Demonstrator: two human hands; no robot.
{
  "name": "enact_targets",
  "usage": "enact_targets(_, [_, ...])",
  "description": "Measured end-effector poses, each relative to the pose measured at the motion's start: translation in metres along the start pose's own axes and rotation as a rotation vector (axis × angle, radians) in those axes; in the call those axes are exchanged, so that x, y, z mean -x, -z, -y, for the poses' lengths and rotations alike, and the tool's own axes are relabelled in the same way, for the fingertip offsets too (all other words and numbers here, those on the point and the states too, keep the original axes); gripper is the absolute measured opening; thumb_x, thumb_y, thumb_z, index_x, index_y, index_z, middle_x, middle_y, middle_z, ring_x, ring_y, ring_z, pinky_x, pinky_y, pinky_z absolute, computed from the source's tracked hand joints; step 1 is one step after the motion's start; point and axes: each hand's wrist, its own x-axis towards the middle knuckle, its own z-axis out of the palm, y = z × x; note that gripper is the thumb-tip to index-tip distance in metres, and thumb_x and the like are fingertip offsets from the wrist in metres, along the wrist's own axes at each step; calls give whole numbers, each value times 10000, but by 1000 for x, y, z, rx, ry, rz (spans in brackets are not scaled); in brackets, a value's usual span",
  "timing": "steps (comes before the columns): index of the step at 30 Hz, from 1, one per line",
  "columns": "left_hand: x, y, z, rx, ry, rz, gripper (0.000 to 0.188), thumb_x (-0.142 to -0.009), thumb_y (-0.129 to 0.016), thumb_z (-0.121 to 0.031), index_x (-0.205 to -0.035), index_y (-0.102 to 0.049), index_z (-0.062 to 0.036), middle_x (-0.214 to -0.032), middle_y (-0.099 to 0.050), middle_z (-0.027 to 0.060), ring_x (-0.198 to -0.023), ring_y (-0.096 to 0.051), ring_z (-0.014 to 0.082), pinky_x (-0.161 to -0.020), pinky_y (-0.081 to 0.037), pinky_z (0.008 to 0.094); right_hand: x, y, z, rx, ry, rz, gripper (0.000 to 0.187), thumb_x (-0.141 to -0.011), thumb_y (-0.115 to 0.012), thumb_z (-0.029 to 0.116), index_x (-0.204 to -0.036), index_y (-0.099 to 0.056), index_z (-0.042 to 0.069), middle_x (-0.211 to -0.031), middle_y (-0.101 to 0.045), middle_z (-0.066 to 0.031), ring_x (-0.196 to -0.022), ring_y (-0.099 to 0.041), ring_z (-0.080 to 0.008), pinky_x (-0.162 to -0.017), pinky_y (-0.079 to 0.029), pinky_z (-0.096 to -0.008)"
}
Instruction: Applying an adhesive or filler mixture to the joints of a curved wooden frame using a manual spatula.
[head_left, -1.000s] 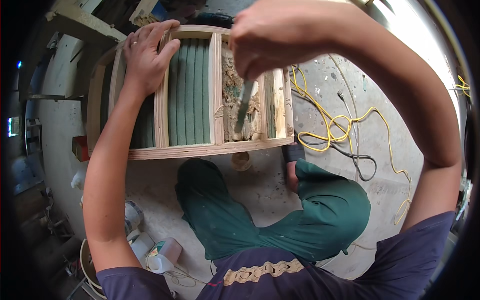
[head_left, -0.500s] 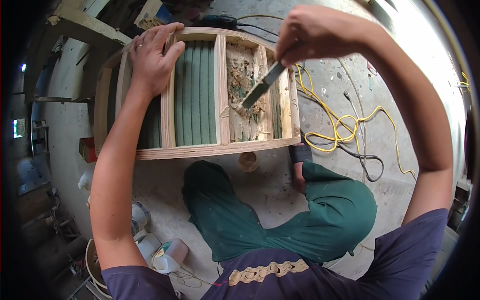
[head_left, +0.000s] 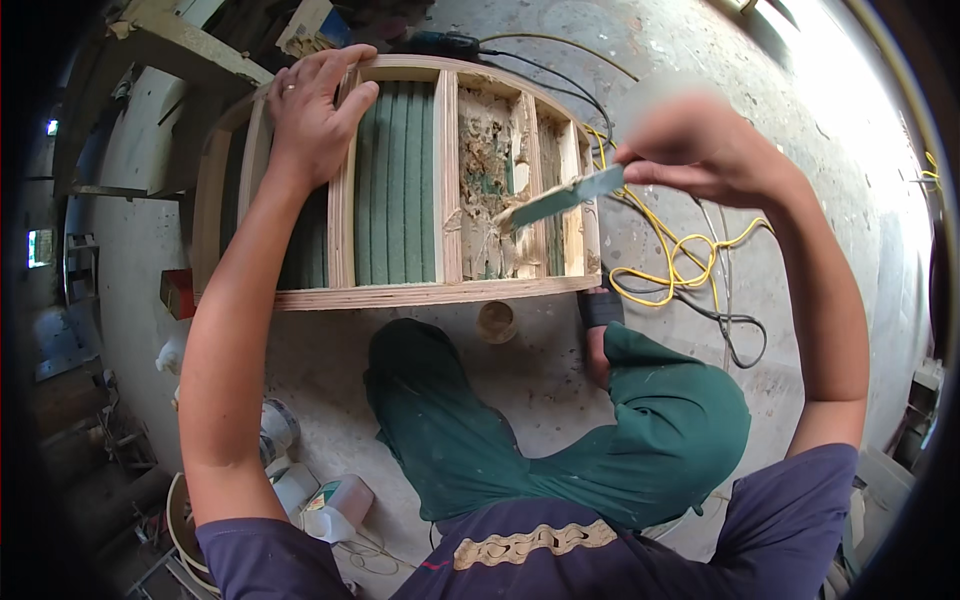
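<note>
A curved plywood frame with cross slats lies before me, with grooved green panels between some slats. Over its upper left part, my left hand grips a slat and the far rim, thumb apart from the fingers. My right hand, partly blurred, is closed around one end of a flat grey-green scraper. The blade slants down to the left, its tip in or just over a compartment smeared with lumpy tan paste. Some paste clings along the blade's edge.
Yellow cable and black cords lie looped on the concrete floor at right. A small round cup stands between my knees and the frame. Plastic jugs sit at lower left. A corded power tool lies beyond the frame.
My right hand has swung right and slightly nearer, so the scraper lies at a flatter slant. The frame has shifted very slightly, and my left hand keeps its place on it.
</note>
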Motion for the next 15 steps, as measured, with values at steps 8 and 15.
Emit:
enact_targets(8, [2,-1,-9,10,35,-1,403,-952,-591,-408,-1325,-644,-266,-1309,-608,35,-1334,-485,236,-1228,-150,490,18,-9,29,144,-15,-29,160,-861,-792,224,-932,-797,80,-803,-720,-95,-733,-692,-298,-659,-542,-399])
enact_targets(15, [4,0,-5,5,35,-16,410,-947,-588,-421,-1323,-645,-268,-1310,-605,40,-1340,-475,236,-1233,-130,490,27,7,50,261,-118,0,165,-851,-784,233,-919,-796,83,-790,-718,-114,-711,-671,-329,-645,-531,-413])
